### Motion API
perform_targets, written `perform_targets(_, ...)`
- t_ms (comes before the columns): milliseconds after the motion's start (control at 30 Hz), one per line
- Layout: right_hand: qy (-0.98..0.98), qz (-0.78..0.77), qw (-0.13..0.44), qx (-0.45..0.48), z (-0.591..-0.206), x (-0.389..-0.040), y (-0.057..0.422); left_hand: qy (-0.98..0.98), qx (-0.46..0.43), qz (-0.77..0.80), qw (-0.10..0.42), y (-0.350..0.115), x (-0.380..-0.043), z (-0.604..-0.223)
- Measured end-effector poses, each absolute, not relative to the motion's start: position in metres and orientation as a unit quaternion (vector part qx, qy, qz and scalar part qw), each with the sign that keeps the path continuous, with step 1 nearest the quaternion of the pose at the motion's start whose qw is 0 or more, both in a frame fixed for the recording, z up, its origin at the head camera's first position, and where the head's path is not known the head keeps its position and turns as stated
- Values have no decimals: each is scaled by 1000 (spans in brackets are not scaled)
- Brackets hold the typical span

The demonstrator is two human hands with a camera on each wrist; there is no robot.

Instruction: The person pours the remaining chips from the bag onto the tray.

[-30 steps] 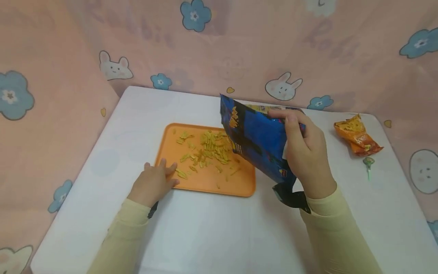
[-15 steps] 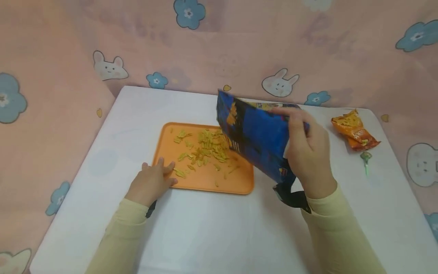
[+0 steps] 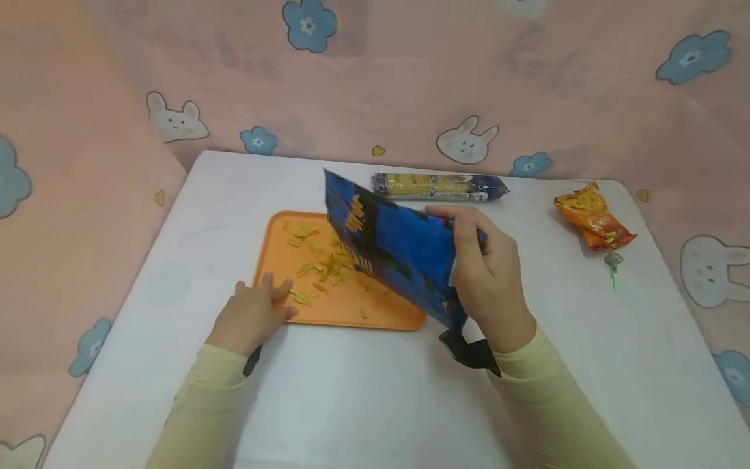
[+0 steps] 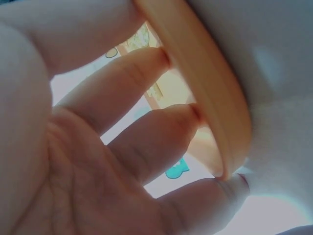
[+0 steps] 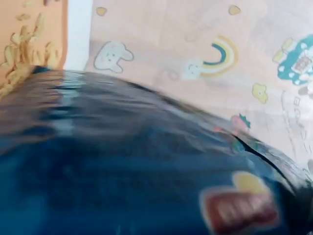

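Observation:
A blue and black snack bag point(image 3: 404, 241) slants over the right part of an orange tray point(image 3: 381, 317), its lower left edge just over the chips. My right hand point(image 3: 492, 280) grips the bag by its right end, thumb on the near face. Loose yellow chip sticks point(image 3: 336, 264) lie scattered on the tray, some hidden behind the bag. At the tray's near left corner rests my left hand point(image 3: 249, 316), fingers spread. Its fingertips touch the tray rim point(image 4: 210, 93) in the left wrist view. Up close, the bag point(image 5: 122, 161) fills the lower right wrist view.
A long yellow and dark blue packet point(image 3: 433, 187) lies along the back of the white table point(image 3: 363, 397). At the far right sit an opened orange snack bag point(image 3: 600, 225) and a lollipop point(image 3: 613, 260). A pink patterned cloth point(image 3: 375, 85) hangs behind.
My right hand has moved the bag leftward over the tray, covering more of the chips and uncovering the long packet behind. My left hand stays at the tray corner. The head view has shifted slightly.

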State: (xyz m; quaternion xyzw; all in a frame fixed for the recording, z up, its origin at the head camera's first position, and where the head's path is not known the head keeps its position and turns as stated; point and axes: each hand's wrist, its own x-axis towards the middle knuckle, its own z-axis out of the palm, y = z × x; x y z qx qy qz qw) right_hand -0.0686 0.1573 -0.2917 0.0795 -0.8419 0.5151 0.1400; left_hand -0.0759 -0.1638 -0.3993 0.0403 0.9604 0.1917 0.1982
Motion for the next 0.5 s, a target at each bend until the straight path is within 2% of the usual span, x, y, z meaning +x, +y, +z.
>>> perform_targets(233,-832,540,120,31,-294,-69,167,960,35,199,194,-165,-75,-402)
perform_targets(500,-819,560,128,-24,-301,-61,187,960,31,202,190,-165,-74,-402)
